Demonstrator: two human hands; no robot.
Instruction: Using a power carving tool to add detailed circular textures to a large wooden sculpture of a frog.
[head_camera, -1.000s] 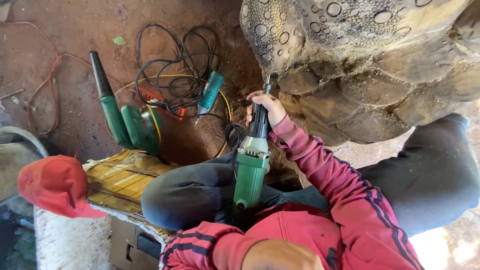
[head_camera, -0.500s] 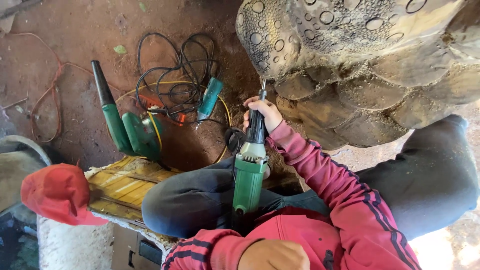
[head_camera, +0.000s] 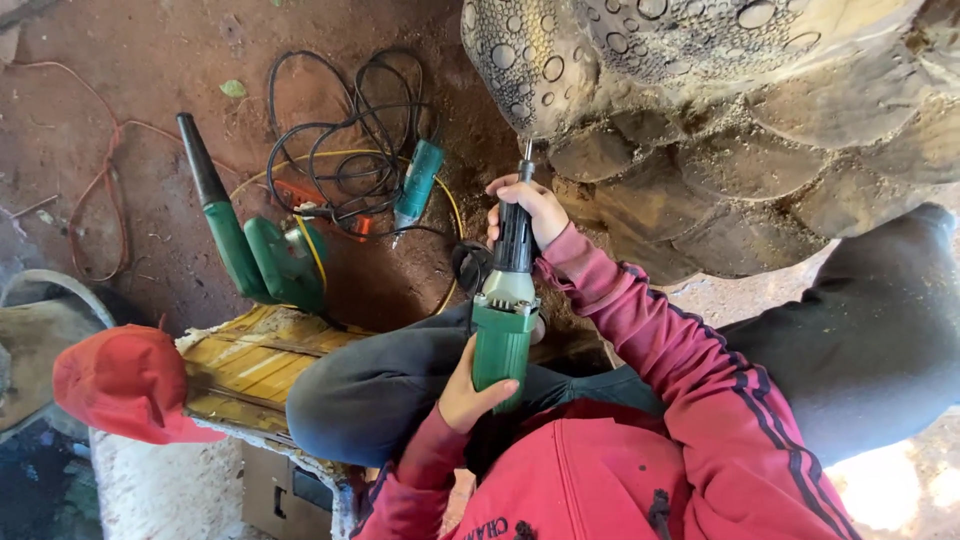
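The person sat low beside a large carved wooden sculpture (head_camera: 720, 130), its surface cut into rounded scales and ringed dots. Both hands gripped a green die grinder (head_camera: 505, 300). The right hand (head_camera: 530, 205) had its grip closed round the tool's slim black neck, close to the bit, whose tip touched the lower edge of the carving. The left hand (head_camera: 465, 385) had its grip wrapped round the green rear body of the tool, just above the dark trouser leg (head_camera: 380, 390). Both sleeves were red with dark stripes.

On the earth floor (head_camera: 130, 100) behind the tool lay a tangle of black cable (head_camera: 340, 140), a smaller teal power tool (head_camera: 418, 182) and a green blower with a black nozzle (head_camera: 245, 240). A yellow wooden board (head_camera: 250, 365) sat near the knee, with a red cap (head_camera: 125, 380) just beside it at the floor's left edge.
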